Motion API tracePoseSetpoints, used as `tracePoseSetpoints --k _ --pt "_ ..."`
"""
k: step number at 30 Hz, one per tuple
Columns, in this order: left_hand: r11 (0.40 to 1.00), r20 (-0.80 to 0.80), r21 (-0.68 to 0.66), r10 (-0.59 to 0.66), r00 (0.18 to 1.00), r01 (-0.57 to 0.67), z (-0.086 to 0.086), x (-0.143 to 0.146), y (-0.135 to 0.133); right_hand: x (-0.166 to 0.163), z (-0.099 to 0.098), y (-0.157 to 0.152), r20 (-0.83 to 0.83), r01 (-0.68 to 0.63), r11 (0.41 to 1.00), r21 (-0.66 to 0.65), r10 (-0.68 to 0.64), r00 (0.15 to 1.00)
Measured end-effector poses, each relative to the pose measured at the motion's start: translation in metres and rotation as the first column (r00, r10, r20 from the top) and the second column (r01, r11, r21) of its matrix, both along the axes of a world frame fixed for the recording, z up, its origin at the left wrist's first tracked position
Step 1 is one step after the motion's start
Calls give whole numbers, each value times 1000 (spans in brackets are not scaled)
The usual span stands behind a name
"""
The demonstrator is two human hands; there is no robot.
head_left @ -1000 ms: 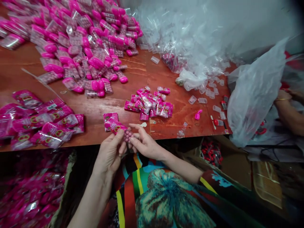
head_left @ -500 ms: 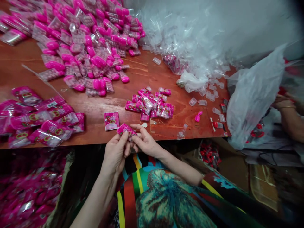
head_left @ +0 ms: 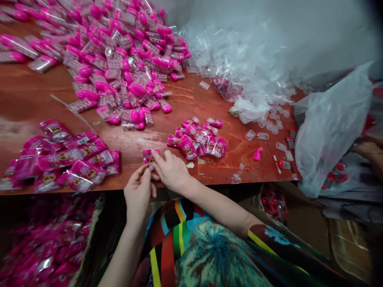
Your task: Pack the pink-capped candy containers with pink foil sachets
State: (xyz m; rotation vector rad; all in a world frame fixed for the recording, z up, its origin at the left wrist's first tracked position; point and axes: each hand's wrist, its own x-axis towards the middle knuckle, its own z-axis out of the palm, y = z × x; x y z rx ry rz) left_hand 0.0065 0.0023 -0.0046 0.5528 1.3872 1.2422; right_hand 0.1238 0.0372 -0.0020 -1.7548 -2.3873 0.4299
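Observation:
A small pink printed packet (head_left: 147,156) lies at the table's front edge, partly hidden under my fingers. My left hand (head_left: 138,194) is at its near edge, thumb and curled fingers closed on it. From the right, my right hand (head_left: 172,170) reaches over, its forefinger stretched out and resting on the packet's face. The right thumb is mostly hidden. Just beyond my right hand is a small heap of pink packets (head_left: 200,137) with clear fronts. Further left, a larger pile of similar packets (head_left: 80,153) lies along the edge.
Clear tubes with pink caps (head_left: 119,67) are heaped at the back left. A mass of clear plastic cups (head_left: 245,56) stands back right. A pink scoop-like piece (head_left: 257,154) and a whitish plastic bag (head_left: 332,127) lie right. Another person's arm (head_left: 372,148) shows far right.
The pink packet held between both hands has left them, and the small heap shows another packet at its front. Both hands are now on the packet at the edge. The view has shifted left.

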Motion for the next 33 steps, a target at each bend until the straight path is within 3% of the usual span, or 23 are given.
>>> tracePoseSetpoints --k 3,6,12,15,17,20,22,24,26,29,33 --pt "1000 -2 -11 -14 1000 14 -3 0 2 -10 -11 7 89 -4 1000 26 2 996" --pt "1000 0 -17 -15 1000 15 -3 0 3 -6 -17 6 60 -26 997 72 22 998" --pt "999 13 -15 33 999 -33 5 -1 1 5 -19 -3 -79 -26 995 97 34 996" --pt "1000 35 -2 -9 999 9 12 -3 0 10 -13 -8 -241 -38 993 115 65 968" --pt "1000 75 1 -17 997 17 16 -3 0 11 -9 -10 -442 2 997 77 32 896" --pt "1000 154 0 -12 988 12 20 0 -1 5 -7 -9 -756 61 987 -148 -153 636" --pt "1000 180 -6 -19 984 20 21 1 -1 1 -8 -6 -854 38 965 -261 -249 457" --pt "999 170 -14 -28 985 31 21 1 0 -1 -8 -4 -889 16 958 -288 -273 367" --pt "998 151 -24 -61 987 65 21 -1 0 1 -6 -4 -893 -6 959 -283 -261 368" --pt "992 147 -23 -123 981 128 22 -6 0 5 0 -5 -870 -46 970 -240 -194 454" --pt "993 124 -34 -106 987 111 23 -8 3 2 7 -6 -843 -4 987 -163 -137 521"
